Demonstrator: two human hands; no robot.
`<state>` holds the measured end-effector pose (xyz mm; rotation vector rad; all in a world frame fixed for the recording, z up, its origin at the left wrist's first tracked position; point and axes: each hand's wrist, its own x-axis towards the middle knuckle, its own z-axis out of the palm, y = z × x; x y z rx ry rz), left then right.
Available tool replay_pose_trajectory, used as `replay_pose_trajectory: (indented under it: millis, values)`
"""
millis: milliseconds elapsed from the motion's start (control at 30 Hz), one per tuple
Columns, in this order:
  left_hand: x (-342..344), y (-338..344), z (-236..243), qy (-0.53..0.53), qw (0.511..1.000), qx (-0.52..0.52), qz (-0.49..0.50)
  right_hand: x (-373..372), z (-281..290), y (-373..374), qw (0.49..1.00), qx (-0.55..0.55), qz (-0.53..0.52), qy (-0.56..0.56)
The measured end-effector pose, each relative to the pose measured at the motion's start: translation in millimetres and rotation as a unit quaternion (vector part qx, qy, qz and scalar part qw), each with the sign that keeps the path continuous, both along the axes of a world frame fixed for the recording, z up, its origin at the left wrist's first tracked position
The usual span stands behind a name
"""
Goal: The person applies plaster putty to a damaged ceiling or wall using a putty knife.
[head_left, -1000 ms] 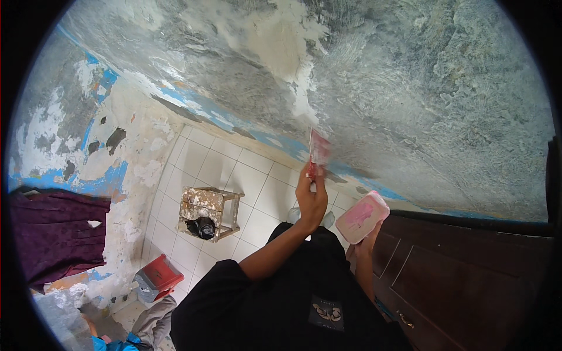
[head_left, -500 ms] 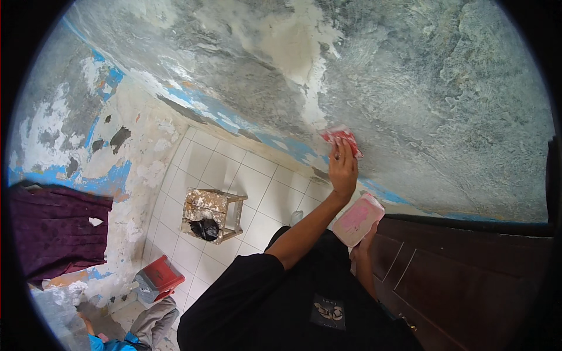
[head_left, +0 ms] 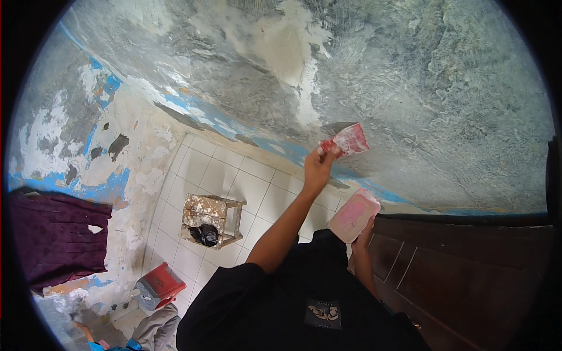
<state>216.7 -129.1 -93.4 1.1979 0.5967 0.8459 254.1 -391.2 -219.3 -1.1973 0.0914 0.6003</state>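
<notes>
My left hand (head_left: 318, 172) is closed on a red putty knife (head_left: 352, 141) smeared with white, its blade turned rightward just by the mottled grey wall (head_left: 421, 99). A whitish patch of filler runs down the wall above it. Lower right, my right hand (head_left: 364, 234) grips a shallow pink tray (head_left: 352, 213) with pink residue inside.
A paint-spattered stool (head_left: 202, 210) holding a black bag stands on white floor tiles (head_left: 193, 164). A red-lidded grey bucket (head_left: 164, 281), a purple curtain (head_left: 58, 234) and a co-worker's arm and legs (head_left: 152, 327) are left. A dark door (head_left: 456, 275) is right.
The putty knife has turned from pointing up the wall to sideways. My left hand went rightward, then back left since half a second ago. The tray has shifted slightly left.
</notes>
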Motion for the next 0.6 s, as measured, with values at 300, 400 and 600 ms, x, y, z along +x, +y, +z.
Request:
replay_pose_trajectory:
  millis: [300,400,600]
  values:
    - [22,14,-90,-0.096,0.979,-0.178,0.038,-11,23,-5,0.999,0.026,0.005,0.021]
    - [-2,4,-96,-0.081,0.974,-0.203,0.054,-13,34,-4,0.999,0.042,0.013,0.03]
    - [-87,-32,-83,0.019,0.987,-0.153,-0.035,-15,41,1,0.995,0.07,0.015,0.064]
